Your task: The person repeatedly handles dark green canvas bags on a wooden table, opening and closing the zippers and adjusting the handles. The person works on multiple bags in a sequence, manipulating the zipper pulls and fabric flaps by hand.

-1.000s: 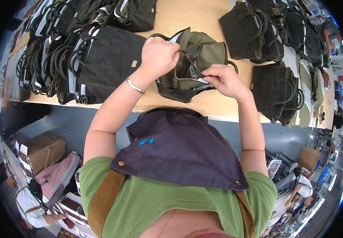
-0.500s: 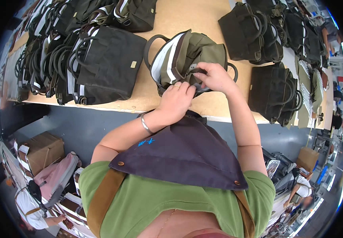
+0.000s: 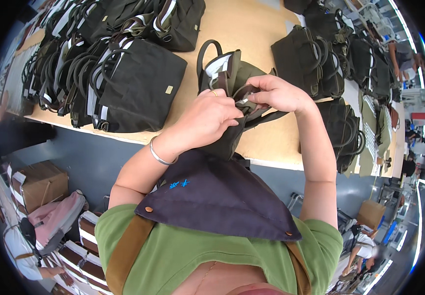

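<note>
An olive green bag with dark handles is lifted off the wooden table toward my chest. My left hand, with a ring and a silver bangle at the wrist, grips the bag's near side. My right hand pinches a dark strap and a small pale tag at the bag's opening. The light striped lining shows inside the open top. The lower part of the bag is hidden behind my left hand and my dark apron bib.
Black bags lie stacked in rows at the table's left, more dark bags at the right and far edge. A cardboard box and a pink backpack sit on the floor at the lower left. People stand at the far right.
The bag has come up off the table and nearer to me. My left hand moved from the bag's far top down to its near side; my right hand stayed at the opening.
</note>
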`<state>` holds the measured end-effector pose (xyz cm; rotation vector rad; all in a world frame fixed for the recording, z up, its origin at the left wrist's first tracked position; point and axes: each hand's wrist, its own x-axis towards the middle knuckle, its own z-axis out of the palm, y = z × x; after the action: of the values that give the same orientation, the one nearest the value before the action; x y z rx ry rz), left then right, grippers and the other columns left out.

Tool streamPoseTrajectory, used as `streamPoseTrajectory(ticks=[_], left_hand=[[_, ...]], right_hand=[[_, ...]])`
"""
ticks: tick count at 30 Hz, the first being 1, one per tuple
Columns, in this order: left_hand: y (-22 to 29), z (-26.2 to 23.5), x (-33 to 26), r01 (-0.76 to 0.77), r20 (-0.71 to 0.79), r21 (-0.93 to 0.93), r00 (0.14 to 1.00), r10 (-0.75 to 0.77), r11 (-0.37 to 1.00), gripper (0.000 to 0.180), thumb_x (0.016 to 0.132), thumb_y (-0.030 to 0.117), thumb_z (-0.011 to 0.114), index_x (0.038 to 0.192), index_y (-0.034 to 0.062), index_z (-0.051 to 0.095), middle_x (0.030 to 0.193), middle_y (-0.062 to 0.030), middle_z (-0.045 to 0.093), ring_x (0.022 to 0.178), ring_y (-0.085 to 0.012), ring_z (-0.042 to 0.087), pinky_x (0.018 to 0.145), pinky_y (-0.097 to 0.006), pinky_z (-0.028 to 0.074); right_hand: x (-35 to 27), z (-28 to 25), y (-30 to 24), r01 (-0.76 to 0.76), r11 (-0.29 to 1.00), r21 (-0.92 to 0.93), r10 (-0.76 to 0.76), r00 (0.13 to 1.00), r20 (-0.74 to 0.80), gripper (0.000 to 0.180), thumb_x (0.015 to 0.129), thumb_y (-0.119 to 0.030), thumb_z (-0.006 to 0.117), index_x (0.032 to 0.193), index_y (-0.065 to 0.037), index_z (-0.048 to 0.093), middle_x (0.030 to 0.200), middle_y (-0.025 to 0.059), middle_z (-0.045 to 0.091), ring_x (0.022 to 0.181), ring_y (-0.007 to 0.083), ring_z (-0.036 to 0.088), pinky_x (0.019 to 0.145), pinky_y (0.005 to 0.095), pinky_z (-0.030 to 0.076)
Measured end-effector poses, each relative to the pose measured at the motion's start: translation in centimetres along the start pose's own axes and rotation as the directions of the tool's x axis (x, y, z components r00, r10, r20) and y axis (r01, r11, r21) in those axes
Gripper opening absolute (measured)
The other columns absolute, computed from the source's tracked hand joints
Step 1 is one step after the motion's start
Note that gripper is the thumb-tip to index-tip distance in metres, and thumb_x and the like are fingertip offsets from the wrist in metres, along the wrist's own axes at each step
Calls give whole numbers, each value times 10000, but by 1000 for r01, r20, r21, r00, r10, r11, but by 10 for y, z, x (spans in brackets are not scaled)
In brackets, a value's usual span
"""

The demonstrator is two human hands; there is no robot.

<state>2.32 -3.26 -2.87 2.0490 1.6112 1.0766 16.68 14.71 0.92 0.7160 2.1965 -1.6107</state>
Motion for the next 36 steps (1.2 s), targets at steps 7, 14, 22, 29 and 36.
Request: streamPoseTrajectory(ticks=[7,14,22,29,36], left_hand=[[-24,6,-9,84,-92,-55,992,-89,995,112,780,93,724,885,59,709,787,-73,665,772,-271,569,722,-390,453],[-24,5,-15,244,-145,-88,956,-255,966,114,808,177,742,853,92,682,774,-25,662,780,-223,578,732,-348,407],[-17,13,-27,289,-253,13,927,-277,957,129,809,166,737,886,126,641,993,13,576,860,-178,569,834,-338,329],[-23,16,-29,247,-275,-65,927,-255,967,134,807,168,738,898,127,650,1063,-14,542,943,-176,552,882,-361,332],[-28,20,-30,205,-265,-96,938,-223,974,116,810,170,730,875,114,651,1099,-22,562,967,-181,565,940,-391,323]], right_hand=[[18,4,2,48,995,-86,-49,999,-12,227,869,-116,650,1058,7,674,907,31,687,798,94,590,741,258,486],[31,8,-22,70,987,-146,-63,996,56,162,882,-10,631,1031,17,691,912,7,698,853,61,591,811,238,484],[40,2,-18,101,991,-93,-84,982,167,193,882,-38,641,1060,5,700,891,27,710,821,70,588,782,245,480],[40,2,-21,40,995,-96,-25,988,151,205,871,4,634,1065,22,696,904,18,707,842,58,595,796,235,491],[41,3,-17,85,994,-76,-68,977,204,198,861,42,625,1047,35,690,911,29,711,870,72,617,833,241,499]])
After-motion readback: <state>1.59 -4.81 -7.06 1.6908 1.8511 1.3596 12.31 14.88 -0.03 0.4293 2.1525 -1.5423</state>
